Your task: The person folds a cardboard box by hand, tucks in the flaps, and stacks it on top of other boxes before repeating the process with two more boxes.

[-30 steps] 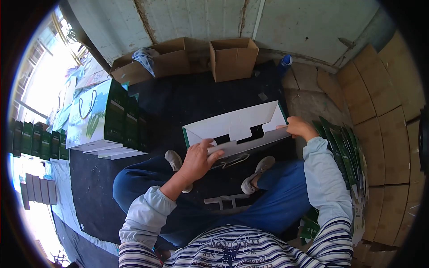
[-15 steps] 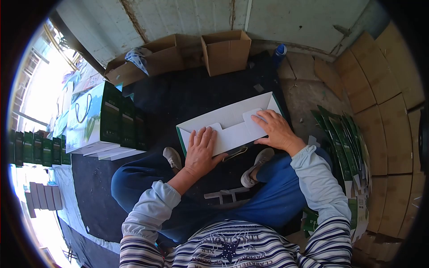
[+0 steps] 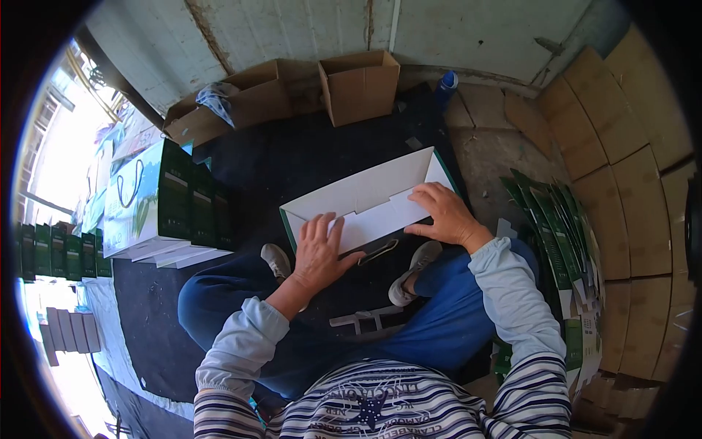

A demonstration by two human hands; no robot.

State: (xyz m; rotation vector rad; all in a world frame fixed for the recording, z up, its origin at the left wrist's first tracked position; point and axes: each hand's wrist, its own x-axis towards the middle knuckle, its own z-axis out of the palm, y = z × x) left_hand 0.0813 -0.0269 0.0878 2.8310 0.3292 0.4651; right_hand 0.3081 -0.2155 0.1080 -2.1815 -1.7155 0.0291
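A white box (image 3: 365,189) with green edges stands on the dark mat in front of my knees, its white bottom flaps facing up. My left hand (image 3: 319,250) lies flat on the left part of the flaps, fingers spread. My right hand (image 3: 443,212) presses flat on the right flap, fingers together. A cord handle (image 3: 378,252) sticks out under the box near my left hand. Neither hand grips anything.
Finished green and white boxes (image 3: 164,201) stand in a row at my left. A stack of flat green box blanks (image 3: 559,219) leans at my right, beside flattened brown cardboard (image 3: 621,146). Two open brown cartons (image 3: 358,84) and a blue bottle (image 3: 444,80) sit by the far wall.
A second ago my hands held the box with its flaps open. Now the flaps are folded down and both palms press flat on them.
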